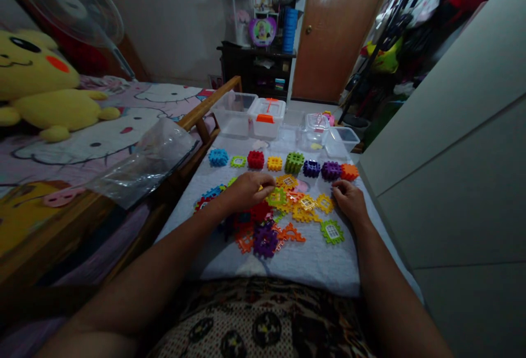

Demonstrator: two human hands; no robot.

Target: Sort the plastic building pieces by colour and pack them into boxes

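Observation:
My left hand (250,190) reaches over a mixed pile of plastic interlocking tiles, its fingers pinched. A bit of yellow shows at the fingertips, but I cannot tell whether it is held. Close beside them lies a light green tile (276,197). My right hand (348,200) rests on the cloth at the right, fingers curled together, with no piece visible in them. Nearby are a yellow tile (325,203) and a green window tile (332,231). Purple tiles (265,240) and orange tiles (245,240) lie nearer to me. My left hand and forearm hide part of the pile.
Beyond the pile runs a row of colour-sorted stacks, from a blue stack (218,157) to an orange stack (349,171). Behind it stand a lidded clear box (267,117) and open clear bins (234,114). A wooden bed rail (211,100) borders the left; a white cabinet (452,155) borders the right.

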